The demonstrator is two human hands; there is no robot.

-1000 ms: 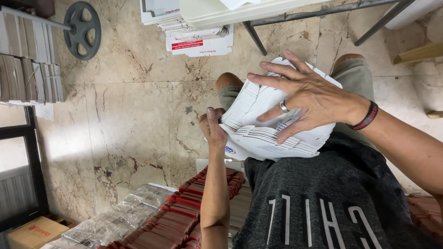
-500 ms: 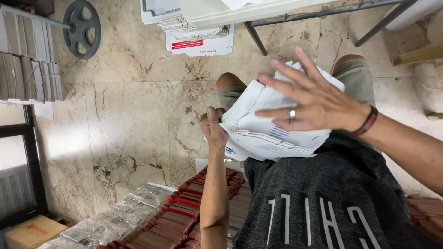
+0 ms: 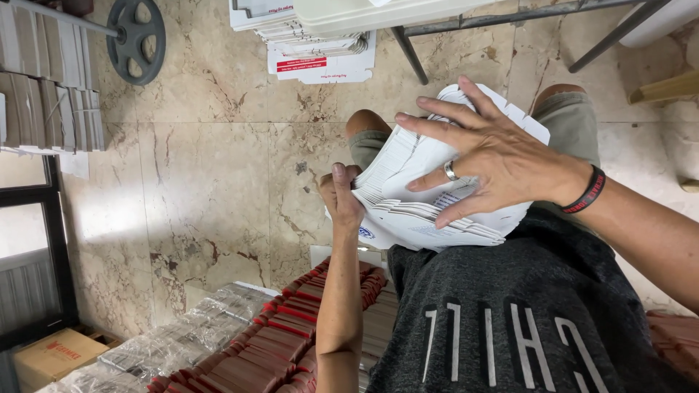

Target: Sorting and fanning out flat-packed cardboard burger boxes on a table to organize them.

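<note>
A thick stack of flat white cardboard sheets (image 3: 408, 211) rests on my lap, its edges fanned out. My left hand (image 3: 341, 195) comes up from below and grips the stack's left edge, thumb on top. My right hand (image 3: 495, 156) lies spread flat on top of the stack, fingers pointing left. It wears a ring, and a dark band with red on it is on the wrist. My knees show just beyond the stack, and my dark grey shirt fills the lower right.
More flat white cartons (image 3: 313, 51) are stacked on the marble floor under a metal-legged table (image 3: 409, 51). A weight plate on a bar (image 3: 135, 40) and grey card stacks (image 3: 44, 94) stand at the left. Red-brown packs (image 3: 284, 346), clear-wrapped bundles (image 3: 164, 349) and a cardboard box (image 3: 51, 353) lie below.
My right hand has spread its fingers wider and slid slightly across the top of the stack. The left hand keeps its grip on the edge.
</note>
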